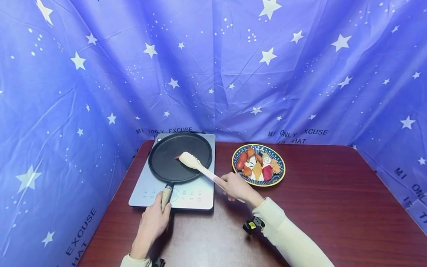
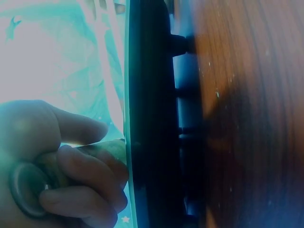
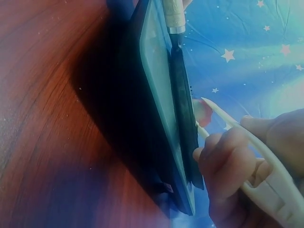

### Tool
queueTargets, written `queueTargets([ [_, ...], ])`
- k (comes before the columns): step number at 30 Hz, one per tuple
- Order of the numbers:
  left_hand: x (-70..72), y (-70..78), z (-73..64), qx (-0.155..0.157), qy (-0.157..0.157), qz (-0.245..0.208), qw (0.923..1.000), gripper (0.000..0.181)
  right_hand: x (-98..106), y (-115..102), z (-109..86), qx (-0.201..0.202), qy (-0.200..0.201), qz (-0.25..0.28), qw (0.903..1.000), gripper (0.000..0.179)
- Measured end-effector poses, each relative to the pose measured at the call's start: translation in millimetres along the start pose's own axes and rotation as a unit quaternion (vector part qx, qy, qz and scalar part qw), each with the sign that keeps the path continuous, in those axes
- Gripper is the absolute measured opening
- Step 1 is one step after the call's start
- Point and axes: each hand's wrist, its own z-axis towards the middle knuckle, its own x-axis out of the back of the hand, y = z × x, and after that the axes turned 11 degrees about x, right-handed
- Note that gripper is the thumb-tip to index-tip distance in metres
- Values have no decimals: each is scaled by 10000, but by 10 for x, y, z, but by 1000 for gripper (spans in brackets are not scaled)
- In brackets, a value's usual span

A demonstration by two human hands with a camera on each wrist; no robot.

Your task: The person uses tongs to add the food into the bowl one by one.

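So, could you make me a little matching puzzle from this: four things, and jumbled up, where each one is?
1. left hand
2. tongs
3. black pan
4. patterned plate

A. on the table, right of the cooktop
B. held in the right hand
C. around the pan's handle
D. on top of the cooktop

Pairs: 1-C, 2-B, 3-D, 4-A

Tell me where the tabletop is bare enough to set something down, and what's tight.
Biggest patch: tabletop right of the oval plate. Smaller: front strip between left hand and right sleeve. Crowded: induction cooktop, mostly under the black pan; cooktop-plate gap, crossed by right hand and tongs.
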Motion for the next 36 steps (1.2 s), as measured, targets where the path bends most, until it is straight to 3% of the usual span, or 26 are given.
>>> queueTargets([
  [36,-10,-19,-5,-12,44,-118,9999,53,-88,-31,142,-78,39,-280,9996,50],
])
